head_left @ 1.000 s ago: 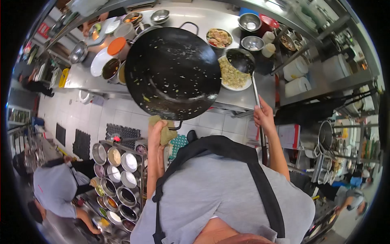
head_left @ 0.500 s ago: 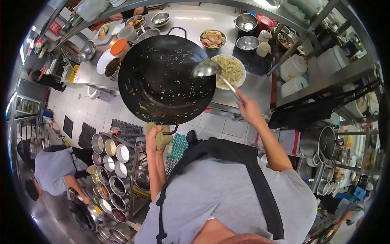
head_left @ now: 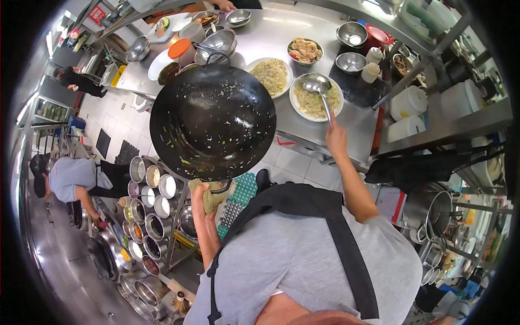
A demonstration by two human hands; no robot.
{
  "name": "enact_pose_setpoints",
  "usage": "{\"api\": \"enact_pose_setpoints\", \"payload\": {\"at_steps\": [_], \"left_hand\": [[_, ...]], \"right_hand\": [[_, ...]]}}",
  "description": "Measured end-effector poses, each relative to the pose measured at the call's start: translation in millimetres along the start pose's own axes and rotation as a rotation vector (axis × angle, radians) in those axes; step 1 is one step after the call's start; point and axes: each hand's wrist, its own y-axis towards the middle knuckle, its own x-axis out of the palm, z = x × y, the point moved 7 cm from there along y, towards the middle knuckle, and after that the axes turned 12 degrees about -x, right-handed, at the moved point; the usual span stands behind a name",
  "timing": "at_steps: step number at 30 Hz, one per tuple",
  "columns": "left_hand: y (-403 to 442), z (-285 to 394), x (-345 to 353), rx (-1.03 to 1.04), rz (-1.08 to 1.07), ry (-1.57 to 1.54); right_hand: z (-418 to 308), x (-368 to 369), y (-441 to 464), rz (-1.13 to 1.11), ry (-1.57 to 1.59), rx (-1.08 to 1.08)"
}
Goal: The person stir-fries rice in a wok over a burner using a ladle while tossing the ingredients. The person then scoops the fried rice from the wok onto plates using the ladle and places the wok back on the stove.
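Note:
My left hand [head_left: 199, 201] is closed round a folded green-brown cloth [head_left: 212, 196] at the near handle of a big black wok [head_left: 214, 124]. The wok is tilted, and only scattered grains and green bits cling to its inside. With fingers wrapped round its handle, my right hand [head_left: 336, 138] holds a metal ladle [head_left: 316, 83]. The ladle's bowl is over the right-hand plate of fried rice [head_left: 323, 104], at its far side; whether it touches the rice I cannot tell. A second plate of fried rice [head_left: 270, 76] lies to the left, partly behind the wok.
On the steel counter [head_left: 281, 30] are a bowl of raw-looking meat [head_left: 305, 51], metal bowls [head_left: 351, 62] and squeeze bottles [head_left: 371, 72]. Metal ingredient pots [head_left: 154, 227] stand at lower left, near a co-worker in grey [head_left: 73, 176]. A steel shelf [head_left: 449, 122] borders the right.
The wok has shifted left, uncovering the second rice plate. My right hand has carried the ladle right, from the wok's rim to over the right-hand plate.

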Motion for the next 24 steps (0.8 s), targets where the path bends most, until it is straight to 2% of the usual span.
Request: {"api": "enact_pose_setpoints", "payload": {"at_steps": [5, 8, 12, 17, 20, 23, 24], "left_hand": [[-5, 2, -4, 0.004, 0.036, 0.028], [-12, 1, -2, -0.019, 0.054, 0.060], [-14, -7, -10, -0.055, 0.071, 0.006], [-30, -11, -4, -0.060, 0.067, -0.081], [-40, -27, -18, -0.047, 0.104, -0.136], [-55, -39, -32, -0.024, 0.178, -0.112], [-62, -43, -35, -0.046, 0.205, -0.114]], "right_hand": [[19, 23, -17, 0.064, -0.201, -0.176], [29, 20, -11, -0.027, -0.168, -0.105], [16, 9, -6, -0.009, -0.108, -0.124], [28, 29, -15, 0.019, -0.210, -0.168], [38, 19, -13, -0.016, -0.138, -0.150], [33, -7, -14, 0.197, -0.018, -0.276], [32, -14, -14, 0.201, 0.001, -0.289]]}}
